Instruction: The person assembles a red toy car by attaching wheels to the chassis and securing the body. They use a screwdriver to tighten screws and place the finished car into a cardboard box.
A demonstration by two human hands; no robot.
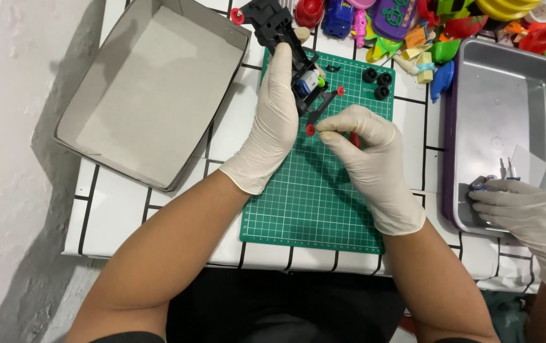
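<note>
My left hand [272,121], in a white glove, grips a black toy car chassis [284,43] and holds it tilted above a green cutting mat [311,203]. The chassis carries a small blue and white motor [306,82] and red wheel hubs [237,16]. My right hand [368,152], also gloved, pinches a small red hub [311,130] at the chassis's near end. Three black tyres [378,84] lie on the mat's far right corner.
An empty grey cardboard box [152,89] stands at the left. A metal tray [514,108] sits at the right, where another person's gloved hand [527,213] holds small parts. Several colourful plastic toys [413,25] crowd the far edge of the white tiled table.
</note>
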